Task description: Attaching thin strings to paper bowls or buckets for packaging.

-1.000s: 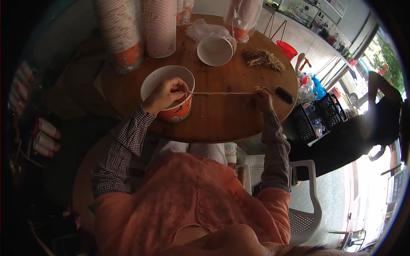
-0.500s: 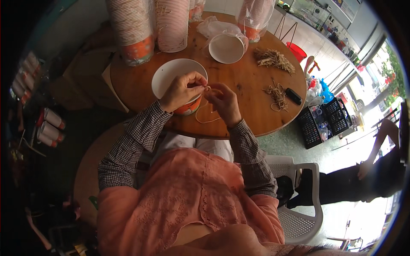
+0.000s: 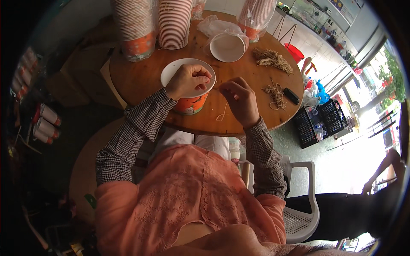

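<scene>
My left hand is closed in a pinch over an orange paper bucket with a white inside, near the table's front edge. A pale bit of string sticks out at its fingertips. My right hand is a little to the right, thumb and fingers pinched together. A thin loose string hangs below those fingers and curls on the table. The hands are apart, and whether one string runs between them is hard to see.
On the round wooden table stand tall stacks of paper buckets, some in clear plastic. A bagged white bowl lies behind. Right are two string bundles and a small black object. A white chair and black crates stand beyond; a person is at the right.
My hands have drawn apart, the right one moving to the right and slightly down. The bucket now appears a little further right, showing more of its orange side.
</scene>
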Demonstrator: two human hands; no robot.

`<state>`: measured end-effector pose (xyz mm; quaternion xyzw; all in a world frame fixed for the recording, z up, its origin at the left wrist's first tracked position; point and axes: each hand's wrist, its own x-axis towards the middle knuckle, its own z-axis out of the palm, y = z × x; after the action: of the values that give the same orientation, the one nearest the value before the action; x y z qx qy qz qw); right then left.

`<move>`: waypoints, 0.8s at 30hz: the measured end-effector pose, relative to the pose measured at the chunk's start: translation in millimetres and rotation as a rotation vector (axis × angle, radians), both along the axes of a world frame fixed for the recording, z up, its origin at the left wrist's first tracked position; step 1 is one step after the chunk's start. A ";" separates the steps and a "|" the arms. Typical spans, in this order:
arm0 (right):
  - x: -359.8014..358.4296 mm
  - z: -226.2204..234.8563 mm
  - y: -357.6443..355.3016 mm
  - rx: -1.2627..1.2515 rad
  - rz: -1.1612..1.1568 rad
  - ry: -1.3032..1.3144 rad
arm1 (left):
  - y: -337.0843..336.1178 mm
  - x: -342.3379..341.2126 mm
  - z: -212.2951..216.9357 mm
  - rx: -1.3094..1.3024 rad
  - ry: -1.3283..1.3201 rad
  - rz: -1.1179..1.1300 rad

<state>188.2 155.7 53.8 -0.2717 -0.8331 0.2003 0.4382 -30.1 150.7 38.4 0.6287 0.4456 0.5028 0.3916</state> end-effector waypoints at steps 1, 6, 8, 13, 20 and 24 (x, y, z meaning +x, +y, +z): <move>-2.4 2.9 3.2 0.058 0.021 0.001 | -1.2 2.3 3.0 -0.015 0.021 -0.018; -13.4 -1.1 27.2 0.100 0.092 0.087 | -5.1 11.9 3.6 -0.063 0.029 -0.138; -13.6 -17.4 42.7 -0.024 0.155 0.160 | -7.3 14.1 5.3 -0.130 -0.001 -0.164; -11.1 -43.5 38.3 -0.415 0.134 0.366 | -6.1 9.4 1.9 -0.143 -0.012 -0.128; -19.9 -66.6 14.0 -0.336 0.113 0.526 | -3.5 10.4 0.1 -0.165 -0.089 -0.109; -30.8 -69.8 10.8 -0.486 0.242 0.771 | -4.4 15.2 -3.0 -0.172 -0.127 -0.111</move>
<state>157.4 166.5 -16.0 -0.1730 -0.5642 0.5256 0.6128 -14.9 146.2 35.4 0.5834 0.4260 0.4790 0.4988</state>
